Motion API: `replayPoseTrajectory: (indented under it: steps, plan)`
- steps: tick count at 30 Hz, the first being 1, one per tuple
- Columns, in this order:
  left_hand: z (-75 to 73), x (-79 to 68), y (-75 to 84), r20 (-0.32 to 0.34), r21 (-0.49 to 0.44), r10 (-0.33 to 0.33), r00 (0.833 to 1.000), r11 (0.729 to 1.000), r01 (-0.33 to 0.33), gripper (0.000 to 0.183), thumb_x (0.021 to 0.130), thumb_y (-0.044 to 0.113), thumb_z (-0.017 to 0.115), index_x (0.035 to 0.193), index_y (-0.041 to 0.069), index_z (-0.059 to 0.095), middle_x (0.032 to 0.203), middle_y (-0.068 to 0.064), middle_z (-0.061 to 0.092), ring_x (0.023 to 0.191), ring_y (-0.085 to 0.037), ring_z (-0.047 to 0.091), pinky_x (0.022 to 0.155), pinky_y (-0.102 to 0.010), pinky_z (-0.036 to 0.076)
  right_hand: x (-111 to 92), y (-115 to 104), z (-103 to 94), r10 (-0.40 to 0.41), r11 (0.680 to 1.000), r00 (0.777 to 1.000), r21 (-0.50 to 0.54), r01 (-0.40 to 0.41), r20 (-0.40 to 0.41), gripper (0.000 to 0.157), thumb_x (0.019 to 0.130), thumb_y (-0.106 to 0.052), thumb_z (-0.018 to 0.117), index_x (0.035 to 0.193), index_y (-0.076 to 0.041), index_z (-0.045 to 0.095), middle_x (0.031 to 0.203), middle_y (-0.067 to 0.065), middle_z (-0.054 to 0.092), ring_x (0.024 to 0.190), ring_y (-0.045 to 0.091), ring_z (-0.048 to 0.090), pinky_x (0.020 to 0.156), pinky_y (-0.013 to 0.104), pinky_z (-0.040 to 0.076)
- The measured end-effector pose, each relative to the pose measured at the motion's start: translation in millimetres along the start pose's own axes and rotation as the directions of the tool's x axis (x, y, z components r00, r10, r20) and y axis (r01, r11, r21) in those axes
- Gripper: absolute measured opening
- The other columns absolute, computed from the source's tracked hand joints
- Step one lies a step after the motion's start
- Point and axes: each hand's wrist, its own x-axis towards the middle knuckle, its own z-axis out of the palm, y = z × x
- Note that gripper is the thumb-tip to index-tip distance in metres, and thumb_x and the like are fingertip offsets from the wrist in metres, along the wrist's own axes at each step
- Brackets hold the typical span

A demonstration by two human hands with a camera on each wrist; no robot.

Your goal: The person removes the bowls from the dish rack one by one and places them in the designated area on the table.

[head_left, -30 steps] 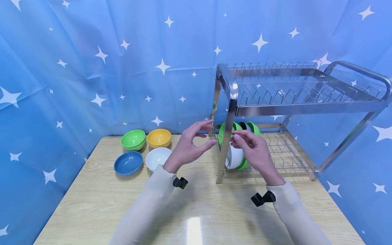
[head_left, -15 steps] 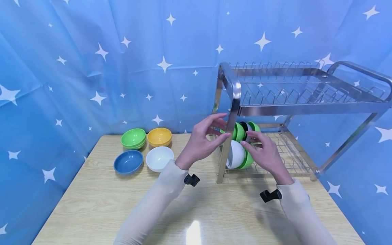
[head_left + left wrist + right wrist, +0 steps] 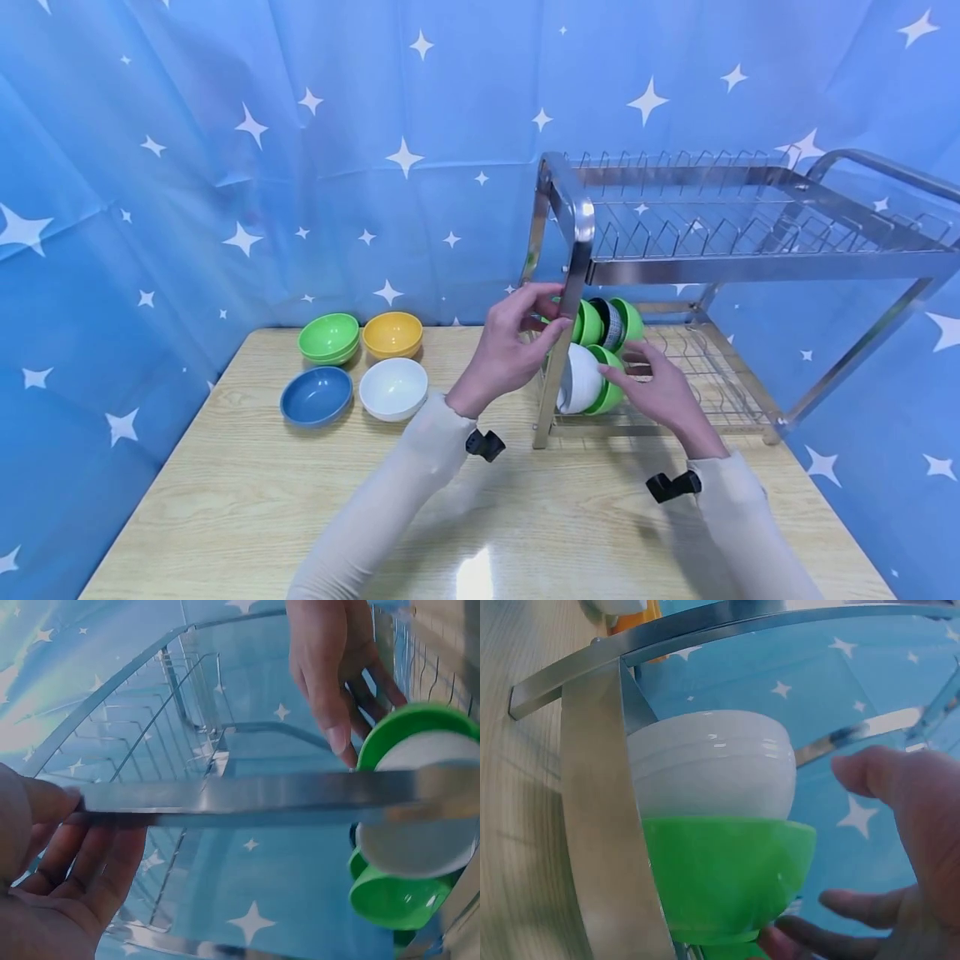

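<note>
In the head view my left hand (image 3: 510, 354) is at the dish rack's front left post (image 3: 557, 367). Its thumb lies across the post and its curved fingers reach behind; whether they press on it is unclear. My right hand (image 3: 660, 387) is under the upper tier with fingers spread, close to a green bowl (image 3: 727, 877). One fingertip appears to meet that bowl's base; the thumb stays apart. A white bowl (image 3: 712, 765) stands on edge against this green one. Behind them, more green bowls (image 3: 588, 323) and a dark patterned bowl (image 3: 613, 323) stand on edge.
The steel rack's upper tier (image 3: 750, 268) overhangs my right hand. Left on the wooden table (image 3: 247, 500) are green bowls (image 3: 327, 336), a yellow bowl (image 3: 392, 333), a blue bowl (image 3: 317, 397) and a white bowl (image 3: 393, 390). A starry curtain (image 3: 330, 167) closes off the back.
My left hand has moved right to the rack's post. The right hand has moved right, from in front of the white bowl to beside the green one. The bowls look unmoved.
</note>
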Motion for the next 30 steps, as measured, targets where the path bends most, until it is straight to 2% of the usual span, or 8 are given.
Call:
replayPoseTrajectory:
  steps: [5,10,14,21,30]
  plan:
    - [5.5,-2.1,-3.2,-0.016,0.001,0.008,1.0,1.0,-0.008,0.031,0.099,0.005,0.065,0.129,0.001,0.058,0.098,-0.014,0.068,0.085,-0.02,0.066,0.069,-0.029,0.061,0.1,7.2,0.3,0.058,0.998,0.997,-0.007,-0.057,0.056,0.101,0.093,-0.07,0.06,0.161,-0.003,0.026,0.155,0.027,0.045,0.136,0.046,0.052,0.102,0.055,0.054]
    - [8.4,-1.8,-5.6,-0.014,-0.005,0.013,1.0,1.0,-0.013,0.031,0.099,0.005,0.065,0.129,0.001,0.057,0.096,-0.014,0.067,0.083,-0.018,0.065,0.066,-0.023,0.059,0.2,12.7,3.5,0.101,0.995,0.99,0.002,-0.102,0.098,0.102,0.092,-0.07,0.06,0.159,0.001,0.03,0.15,0.029,0.05,0.134,0.044,0.053,0.103,0.054,0.052]
    - [10.3,-2.3,-7.2,-0.009,-0.014,0.009,1.0,1.0,-0.009,0.031,0.1,0.005,0.064,0.129,0.001,0.056,0.096,-0.013,0.066,0.083,-0.016,0.064,0.066,-0.022,0.058,-0.1,14.9,6.3,0.131,0.99,0.985,0.033,-0.136,0.108,0.102,0.09,-0.072,0.06,0.156,0.001,0.036,0.149,0.027,0.051,0.134,0.042,0.053,0.105,0.054,0.051]
    - [11.6,-5.0,-8.6,-0.006,-0.013,-0.003,1.0,1.0,0.003,0.03,0.1,0.006,0.063,0.13,0.003,0.056,0.096,-0.012,0.066,0.083,-0.015,0.063,0.066,-0.022,0.058,-2.9,15.2,8.5,0.217,0.971,0.969,0.077,-0.227,0.116,0.109,0.085,-0.078,0.061,0.159,-0.003,0.033,0.152,0.024,0.048,0.134,0.038,0.053,0.108,0.055,0.048]
    - [8.9,-6.7,-7.9,-0.017,-0.007,-0.003,1.0,1.0,0.003,0.031,0.101,0.006,0.062,0.131,0.002,0.056,0.096,-0.015,0.066,0.083,-0.02,0.064,0.068,-0.024,0.058,-2.3,14.6,8.1,0.228,0.962,0.967,0.13,-0.242,0.112,0.114,0.082,-0.077,0.066,0.16,-0.002,0.03,0.154,0.024,0.047,0.135,0.038,0.054,0.111,0.056,0.046]
